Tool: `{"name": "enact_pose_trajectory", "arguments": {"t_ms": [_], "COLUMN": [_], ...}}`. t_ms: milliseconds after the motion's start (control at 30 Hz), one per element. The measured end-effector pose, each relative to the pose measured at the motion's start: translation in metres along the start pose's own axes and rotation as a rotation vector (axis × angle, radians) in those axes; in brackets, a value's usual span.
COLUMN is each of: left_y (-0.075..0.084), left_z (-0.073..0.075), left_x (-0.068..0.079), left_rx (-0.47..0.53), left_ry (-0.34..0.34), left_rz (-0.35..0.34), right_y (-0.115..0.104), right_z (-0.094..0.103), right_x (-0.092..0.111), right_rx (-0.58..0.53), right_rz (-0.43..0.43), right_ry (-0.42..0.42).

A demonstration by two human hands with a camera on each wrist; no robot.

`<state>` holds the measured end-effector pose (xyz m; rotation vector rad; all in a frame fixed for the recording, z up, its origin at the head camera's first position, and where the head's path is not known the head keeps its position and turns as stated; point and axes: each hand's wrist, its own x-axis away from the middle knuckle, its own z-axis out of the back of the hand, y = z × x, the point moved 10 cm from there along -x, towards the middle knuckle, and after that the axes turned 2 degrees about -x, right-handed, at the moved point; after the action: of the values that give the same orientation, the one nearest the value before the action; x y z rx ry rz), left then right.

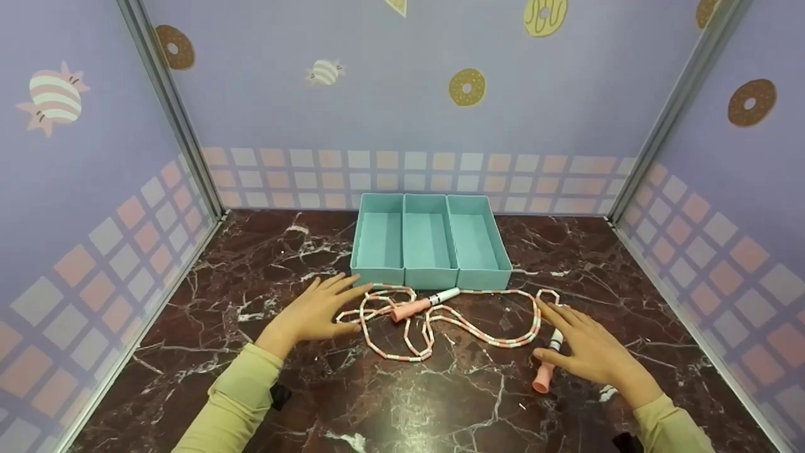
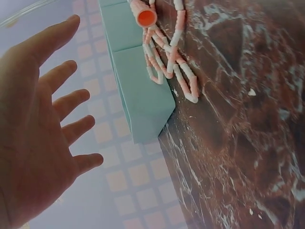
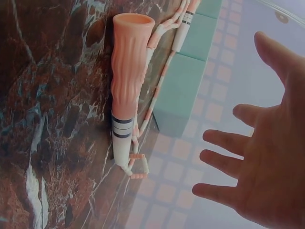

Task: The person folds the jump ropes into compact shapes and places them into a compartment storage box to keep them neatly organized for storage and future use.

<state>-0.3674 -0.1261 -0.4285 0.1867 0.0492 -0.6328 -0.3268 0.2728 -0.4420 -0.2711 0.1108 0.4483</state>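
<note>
A beaded jump rope (image 1: 395, 358) in pink and white lies in loose loops on the dark marbled table. One of its pink-and-white handles (image 1: 412, 309) rests near the middle, by the front of the teal box; the other handle (image 3: 128, 86) lies to the right. My left hand (image 1: 319, 309) hovers over the table left of the loops, its fingers spread and holding nothing. Above the right-hand handle is my right hand (image 1: 588, 346), which hides part of it in the head view; in the right wrist view the fingers are spread and apart from the handle.
A teal box (image 1: 431, 279) with three compartments stands behind the rope, close to the back wall (image 1: 415, 113). Patterned side walls (image 1: 82, 251) with metal corner posts (image 1: 176, 113) enclose the table (image 1: 440, 402) on the left and right.
</note>
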Motion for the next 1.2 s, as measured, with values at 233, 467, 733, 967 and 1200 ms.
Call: {"name": "enact_pose_trajectory", "arguments": {"t_ms": [233,467,733,967,1200], "left_y": [-0.002,0.001,0.008,0.009,0.012], "left_z": [0.002,0.002,-0.004,-0.012,-0.018], "left_x": [-0.013,-0.025,-0.034,-0.047,-0.059], "left_rx": [0.018,0.058,0.078,0.103,0.146], "left_ry": [0.026,0.052,0.069,0.036,0.055], "left_rz": [0.009,0.006,-0.012,0.028,0.024], "right_y": [0.002,0.006,0.017,0.023,0.026], "right_z": [-0.001,0.001,0.003,-0.002,0.001], "right_x": [0.000,-0.002,0.001,0.003,0.001], "right_rx": [-0.007,0.003,0.005,0.001,-0.002], "right_rz": [-0.012,-0.051,-0.110,-0.137,-0.157], "right_ry": [0.005,0.035,0.035,0.039,0.056]}}
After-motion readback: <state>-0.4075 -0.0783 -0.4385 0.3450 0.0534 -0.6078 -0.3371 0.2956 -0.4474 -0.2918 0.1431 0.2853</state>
